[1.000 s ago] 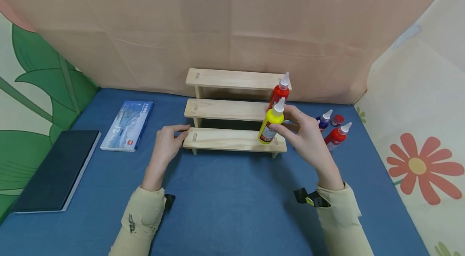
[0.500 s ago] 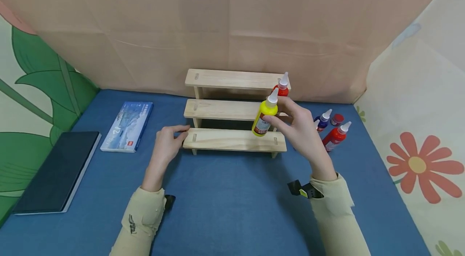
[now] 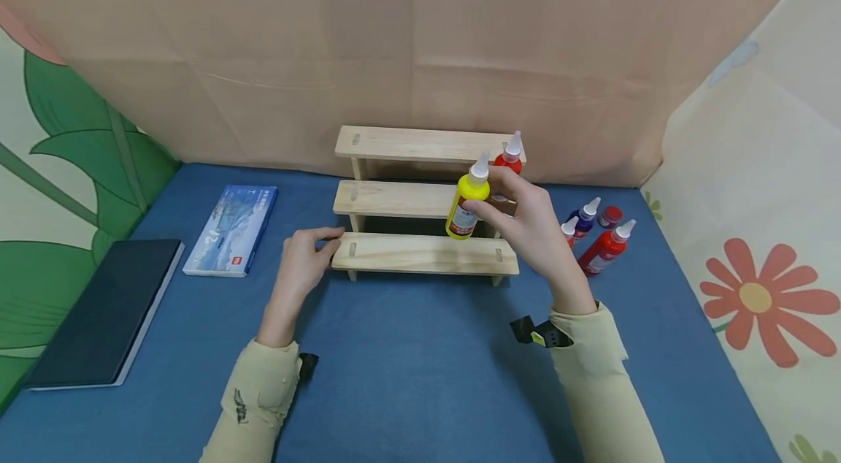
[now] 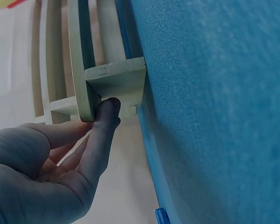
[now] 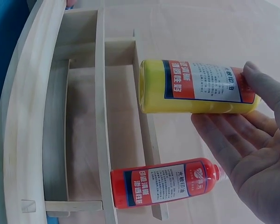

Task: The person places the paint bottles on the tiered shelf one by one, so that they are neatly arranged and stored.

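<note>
Three-step shelf (image 3: 420,143): stood on the blue cloth (image 3: 407,368), boards rising toward the back.
Left hand (image 3: 304,258): I had thumb and finger pinching the left end of the lowest board (image 3: 407,255); a sound brace, I judged, so long as it steadied the wood without tugging.
Right hand (image 3: 535,226): I had it gripping the upper body of the yellow bottle, thumb on one side and fingers on the other, parted only by the bottle's thickness.
Yellow bottle (image 3: 465,209): hung in the air by the shelf, nozzle (image 3: 481,167) uppermost; from the right wrist I saw its base apart from the wood.
Red bottle (image 5: 163,183): stood on the middle board (image 3: 394,199) toward the right end, beside the right hand; I reckoned my knuckles needed room there, as a brush could tip it.
Grip: high on the body, which seemed wise to me, leaving the base free to meet a board first.
Setting down: called, in my view, for a level base, a straight slow descent, and full contact before any loosening.
</note>
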`<state>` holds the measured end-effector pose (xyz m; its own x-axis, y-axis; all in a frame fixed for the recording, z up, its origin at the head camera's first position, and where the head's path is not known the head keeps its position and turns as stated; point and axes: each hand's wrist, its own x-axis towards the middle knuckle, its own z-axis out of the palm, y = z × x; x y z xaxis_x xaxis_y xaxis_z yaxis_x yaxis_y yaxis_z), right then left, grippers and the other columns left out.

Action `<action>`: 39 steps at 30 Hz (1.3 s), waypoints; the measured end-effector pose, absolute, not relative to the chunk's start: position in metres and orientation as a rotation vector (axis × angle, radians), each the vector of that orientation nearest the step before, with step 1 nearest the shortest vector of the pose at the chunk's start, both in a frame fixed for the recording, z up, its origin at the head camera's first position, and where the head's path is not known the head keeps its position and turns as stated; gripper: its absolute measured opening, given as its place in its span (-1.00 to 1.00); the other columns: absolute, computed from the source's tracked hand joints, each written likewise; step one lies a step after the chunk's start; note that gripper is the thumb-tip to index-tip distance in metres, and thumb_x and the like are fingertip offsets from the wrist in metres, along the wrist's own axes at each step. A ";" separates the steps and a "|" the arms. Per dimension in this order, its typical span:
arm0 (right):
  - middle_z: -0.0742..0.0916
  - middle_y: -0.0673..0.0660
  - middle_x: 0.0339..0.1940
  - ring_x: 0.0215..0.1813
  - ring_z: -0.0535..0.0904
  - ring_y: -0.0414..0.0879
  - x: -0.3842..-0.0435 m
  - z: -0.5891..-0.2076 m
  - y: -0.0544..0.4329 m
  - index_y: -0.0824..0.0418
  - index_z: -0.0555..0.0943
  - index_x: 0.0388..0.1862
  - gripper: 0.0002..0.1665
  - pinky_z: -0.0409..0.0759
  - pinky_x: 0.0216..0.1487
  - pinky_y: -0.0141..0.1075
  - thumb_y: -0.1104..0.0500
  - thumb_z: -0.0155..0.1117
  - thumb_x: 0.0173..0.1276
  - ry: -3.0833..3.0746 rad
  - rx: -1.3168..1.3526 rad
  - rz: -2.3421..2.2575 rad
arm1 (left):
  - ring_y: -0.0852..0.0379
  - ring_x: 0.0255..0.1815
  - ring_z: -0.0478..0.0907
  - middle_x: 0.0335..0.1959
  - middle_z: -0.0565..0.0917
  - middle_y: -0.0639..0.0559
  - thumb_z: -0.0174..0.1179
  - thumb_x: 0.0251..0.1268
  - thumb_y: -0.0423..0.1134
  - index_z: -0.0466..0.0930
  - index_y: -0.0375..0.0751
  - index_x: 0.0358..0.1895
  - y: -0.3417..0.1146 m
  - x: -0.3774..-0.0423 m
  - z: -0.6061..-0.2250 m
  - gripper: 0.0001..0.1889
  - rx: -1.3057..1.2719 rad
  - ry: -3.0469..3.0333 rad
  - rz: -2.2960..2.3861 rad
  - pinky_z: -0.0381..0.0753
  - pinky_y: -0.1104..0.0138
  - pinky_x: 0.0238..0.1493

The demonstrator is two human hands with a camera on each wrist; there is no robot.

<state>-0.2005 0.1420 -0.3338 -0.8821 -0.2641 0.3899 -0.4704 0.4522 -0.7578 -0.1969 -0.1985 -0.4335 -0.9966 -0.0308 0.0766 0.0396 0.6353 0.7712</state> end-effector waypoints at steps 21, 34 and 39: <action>0.75 0.24 0.21 0.18 0.70 0.12 -0.211 -0.332 0.126 0.35 0.60 0.35 -0.45 0.69 0.17 0.06 0.27 0.53 0.44 -2.451 0.661 1.397 | 0.18 -0.74 0.31 0.11 0.72 -0.44 0.19 0.59 -0.45 0.72 -0.44 0.24 -0.198 -0.198 -0.436 -0.70 0.001 -2.758 -1.294 0.28 0.36 -0.62; 0.74 0.24 0.22 0.23 0.71 0.12 -0.221 -0.331 0.117 0.33 0.59 0.37 -0.45 0.69 0.19 0.03 0.25 0.50 0.47 -2.446 0.660 1.442 | 0.19 -0.77 0.23 0.17 0.70 -0.44 0.20 0.59 -0.44 0.72 -0.43 0.24 -0.197 -0.198 -0.437 -0.70 0.007 -2.756 -1.297 0.24 0.36 -0.63; 0.75 0.24 0.22 0.23 0.71 0.11 -0.224 -0.331 0.115 0.33 0.59 0.38 -0.44 0.69 0.19 0.03 0.24 0.51 0.46 -2.451 0.648 1.435 | 0.20 -0.77 0.21 0.16 0.70 -0.44 0.20 0.59 -0.44 0.72 -0.43 0.24 -0.197 -0.198 -0.438 -0.70 0.007 -2.756 -1.296 0.23 0.36 -0.63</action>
<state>-0.2243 0.1147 -0.3309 -0.8764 -0.2577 0.4069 -0.4809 0.4234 -0.7677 -0.1981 -0.1966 -0.4376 -0.9954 -0.0450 0.0851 0.0368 0.6385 0.7687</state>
